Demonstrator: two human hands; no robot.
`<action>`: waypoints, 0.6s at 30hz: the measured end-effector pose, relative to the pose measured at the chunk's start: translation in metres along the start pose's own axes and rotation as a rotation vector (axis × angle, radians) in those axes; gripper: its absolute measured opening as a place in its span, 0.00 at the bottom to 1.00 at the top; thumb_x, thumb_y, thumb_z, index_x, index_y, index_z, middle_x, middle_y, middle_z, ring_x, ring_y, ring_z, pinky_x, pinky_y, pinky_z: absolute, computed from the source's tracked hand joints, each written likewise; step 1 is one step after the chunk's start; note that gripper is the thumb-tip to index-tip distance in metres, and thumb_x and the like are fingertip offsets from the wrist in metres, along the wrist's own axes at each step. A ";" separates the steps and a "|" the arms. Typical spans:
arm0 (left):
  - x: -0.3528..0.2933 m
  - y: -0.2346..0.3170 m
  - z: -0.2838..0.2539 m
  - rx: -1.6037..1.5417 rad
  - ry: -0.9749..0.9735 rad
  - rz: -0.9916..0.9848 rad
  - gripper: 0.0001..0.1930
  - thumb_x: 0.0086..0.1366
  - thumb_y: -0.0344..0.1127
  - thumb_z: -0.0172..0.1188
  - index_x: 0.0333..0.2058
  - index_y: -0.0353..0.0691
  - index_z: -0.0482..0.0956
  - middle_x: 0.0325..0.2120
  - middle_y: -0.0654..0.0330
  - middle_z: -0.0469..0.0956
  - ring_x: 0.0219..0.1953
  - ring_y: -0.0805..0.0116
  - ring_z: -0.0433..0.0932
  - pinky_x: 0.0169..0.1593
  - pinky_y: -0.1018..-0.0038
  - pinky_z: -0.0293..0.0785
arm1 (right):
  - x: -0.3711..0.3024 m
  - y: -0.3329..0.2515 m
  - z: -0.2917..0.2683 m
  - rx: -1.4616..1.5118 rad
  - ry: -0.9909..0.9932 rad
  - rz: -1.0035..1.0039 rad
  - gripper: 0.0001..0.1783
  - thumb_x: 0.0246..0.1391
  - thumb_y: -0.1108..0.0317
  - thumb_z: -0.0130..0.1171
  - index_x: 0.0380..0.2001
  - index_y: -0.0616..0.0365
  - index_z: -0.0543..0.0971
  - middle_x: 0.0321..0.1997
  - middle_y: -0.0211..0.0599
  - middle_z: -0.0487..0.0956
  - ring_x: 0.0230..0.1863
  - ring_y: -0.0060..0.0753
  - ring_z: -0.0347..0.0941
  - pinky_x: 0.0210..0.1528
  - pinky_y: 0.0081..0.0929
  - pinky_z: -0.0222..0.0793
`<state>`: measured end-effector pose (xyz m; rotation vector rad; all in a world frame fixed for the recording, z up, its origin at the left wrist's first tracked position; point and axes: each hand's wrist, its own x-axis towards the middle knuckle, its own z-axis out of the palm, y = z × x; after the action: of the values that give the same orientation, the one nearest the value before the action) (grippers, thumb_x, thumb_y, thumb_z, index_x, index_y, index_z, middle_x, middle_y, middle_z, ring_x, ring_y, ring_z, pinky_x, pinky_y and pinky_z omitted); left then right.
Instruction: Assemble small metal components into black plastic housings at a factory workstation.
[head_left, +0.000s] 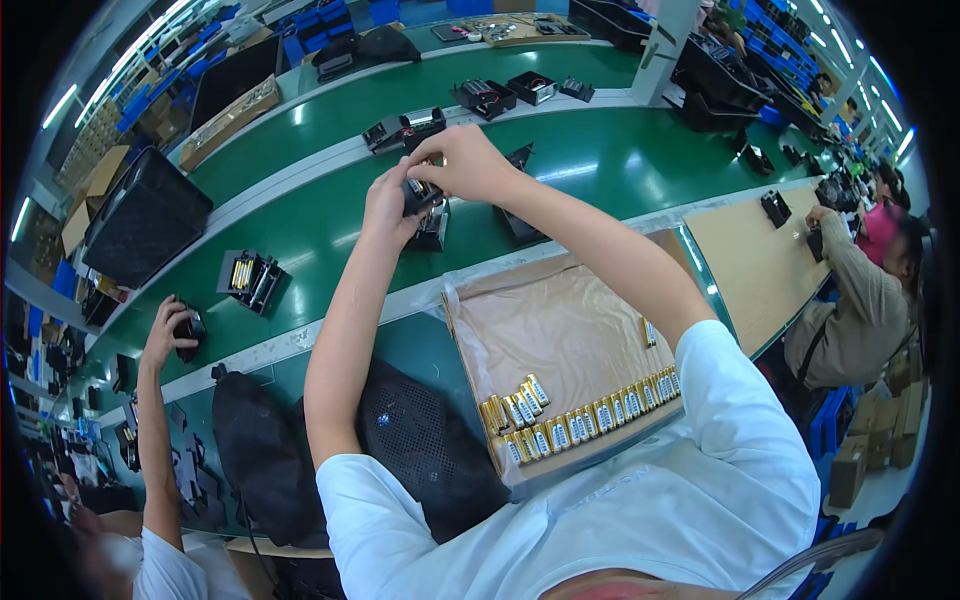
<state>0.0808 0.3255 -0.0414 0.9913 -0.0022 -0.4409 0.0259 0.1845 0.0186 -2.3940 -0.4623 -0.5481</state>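
Note:
Over the green conveyor belt, my left hand point(384, 208) is closed around a small black plastic battery case point(418, 196). My right hand point(462, 165) meets it from the right, fingers pinched together at the case's upper end. A glint of gold shows by those fingertips, but what they grip is mostly hidden. Just below the case, another black case point(431, 232) rests on the belt. Close to my body is a shallow cardboard box point(560, 330) lined with thin sheeting. Gold and white cylindrical batteries point(600, 412) stand in rows along its near side, with one lying at its right.
An opened black case with gold batteries point(243, 274) lies left on the belt. More black cases point(485, 98) sit beyond. A co-worker's hand point(165, 335) touches a dark case at far left. Another person point(850, 290) works at right. Black mesh chair backs point(420, 430) stand close left.

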 end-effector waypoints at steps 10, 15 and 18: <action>0.002 0.004 -0.004 0.056 0.105 0.110 0.20 0.65 0.26 0.54 0.55 0.33 0.64 0.47 0.44 0.70 0.45 0.51 0.76 0.50 0.55 0.77 | -0.017 0.018 0.022 0.028 0.079 -0.191 0.08 0.50 0.71 0.60 0.34 0.56 0.86 0.27 0.34 0.84 0.19 0.36 0.75 0.26 0.30 0.69; 0.005 0.013 -0.012 -0.027 -0.004 0.018 0.31 0.60 0.20 0.56 0.61 0.35 0.54 0.49 0.40 0.66 0.46 0.49 0.75 0.51 0.52 0.76 | 0.017 0.018 0.011 -0.127 0.200 -0.128 0.09 0.51 0.70 0.59 0.34 0.57 0.85 0.29 0.35 0.85 0.21 0.39 0.76 0.27 0.31 0.70; 0.004 0.013 -0.009 -0.015 -0.054 0.003 0.34 0.59 0.18 0.57 0.62 0.36 0.52 0.50 0.39 0.65 0.46 0.49 0.75 0.52 0.51 0.75 | 0.033 0.021 0.015 -0.207 0.222 -0.088 0.09 0.51 0.69 0.59 0.34 0.57 0.85 0.29 0.35 0.85 0.23 0.39 0.77 0.28 0.31 0.71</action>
<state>0.0910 0.3374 -0.0368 0.9647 -0.0492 -0.4646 0.0678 0.1848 0.0132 -2.4764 -0.4316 -0.9305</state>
